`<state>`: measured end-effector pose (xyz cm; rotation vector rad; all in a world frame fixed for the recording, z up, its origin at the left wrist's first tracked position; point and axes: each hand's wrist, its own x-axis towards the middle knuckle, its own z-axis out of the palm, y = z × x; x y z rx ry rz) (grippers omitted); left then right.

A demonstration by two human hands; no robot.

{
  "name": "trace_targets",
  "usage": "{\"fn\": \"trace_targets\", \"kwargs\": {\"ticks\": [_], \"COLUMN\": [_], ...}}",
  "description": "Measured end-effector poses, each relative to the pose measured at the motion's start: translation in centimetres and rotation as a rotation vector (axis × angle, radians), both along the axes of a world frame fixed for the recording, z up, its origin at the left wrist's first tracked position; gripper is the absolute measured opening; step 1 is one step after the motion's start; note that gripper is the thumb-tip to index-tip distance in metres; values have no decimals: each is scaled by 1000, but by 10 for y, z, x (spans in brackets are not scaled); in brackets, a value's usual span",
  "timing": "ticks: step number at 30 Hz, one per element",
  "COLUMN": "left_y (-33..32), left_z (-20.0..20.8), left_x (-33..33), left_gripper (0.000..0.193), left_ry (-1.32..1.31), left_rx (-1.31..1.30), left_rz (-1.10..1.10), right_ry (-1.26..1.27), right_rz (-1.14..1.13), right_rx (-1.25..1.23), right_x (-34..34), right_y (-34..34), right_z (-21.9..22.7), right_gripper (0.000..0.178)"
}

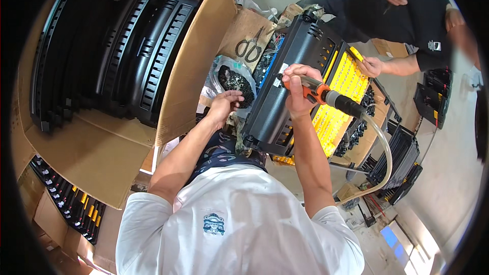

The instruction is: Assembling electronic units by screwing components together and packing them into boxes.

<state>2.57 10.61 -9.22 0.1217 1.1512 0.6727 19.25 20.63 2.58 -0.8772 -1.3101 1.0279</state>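
Two hands work apart: the right hand (297,85) grips an orange-handled screwdriver (326,95) against the black panel (285,97), while the left hand (224,104), fingers curled, reaches just beside it into a bag of screws (235,82).

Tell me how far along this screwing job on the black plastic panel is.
Done: cannot tell how many screws are already in. In hand: the right hand presses an orange-handled pneumatic screwdriver onto the black plastic panel; the left hand reaches into a bag of dark screws. Left: a cardboard box full of similar black panels waits.
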Motion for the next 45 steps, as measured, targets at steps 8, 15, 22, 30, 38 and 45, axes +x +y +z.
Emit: {"fn": "trace_targets", "kwargs": {"ticks": [8,15,22,30,38,45], "left_y": [16,46,62,80,94,101], "left_z": [40,88,103,109,102,98], "left_x": [-7,13,29,49,58,61], "left_gripper": [25,27,31,28,26,20], "left_ry": [-318,-479,-733,-570,-376,-501], "left_rx": [35,209,350,351,504,356], "left_rz": [153,103,-107,-205,-317,-184], "right_ry": [65,224,386,459,440,529], "right_rz": [-16,-69,-138,-296,-372,-449], "right_rx": [-27,36,-3,-19,-8,-22], "right_x": [10,20,37,59,65,61], "right_y": [-6,-37,-48,-46,-39,-26], "right_z": [18,70,92,88,83,81], "right_gripper": [19,27,32,32,31,26]}}
